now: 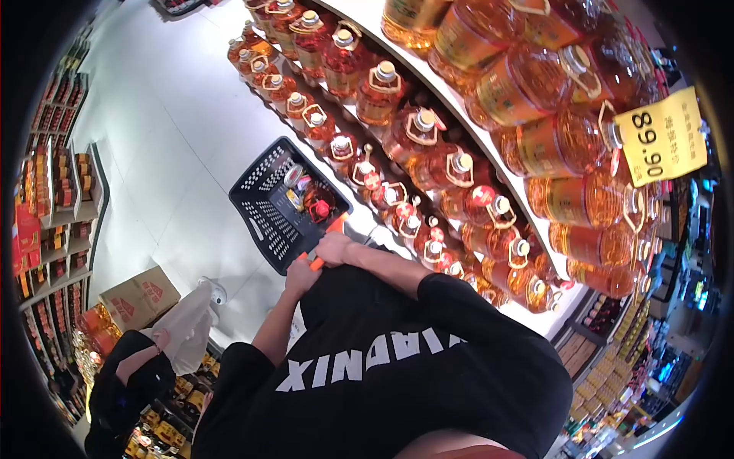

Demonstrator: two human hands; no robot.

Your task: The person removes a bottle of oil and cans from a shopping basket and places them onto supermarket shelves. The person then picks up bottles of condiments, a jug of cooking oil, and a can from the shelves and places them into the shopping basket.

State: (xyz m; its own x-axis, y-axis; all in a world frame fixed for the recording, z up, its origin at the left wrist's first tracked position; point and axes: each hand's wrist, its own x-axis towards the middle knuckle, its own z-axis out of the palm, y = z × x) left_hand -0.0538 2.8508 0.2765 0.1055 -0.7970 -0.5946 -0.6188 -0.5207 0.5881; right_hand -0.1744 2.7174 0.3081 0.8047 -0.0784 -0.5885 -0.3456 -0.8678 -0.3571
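Observation:
Both my hands are closed round the orange handle of a dark grey shopping basket. My left hand grips the handle's lower left end, and my right hand holds it a little farther up and to the right. Inside the perforated basket lie a red item and a few small packages, too small to identify. Rows of large bottles with amber liquid stand on tiered shelves just right of the basket.
A yellow price tag reading 89.90 hangs at the upper right. Other shelves line the left side. At the lower left, a person in dark clothes is near a cardboard box. Pale floor extends ahead.

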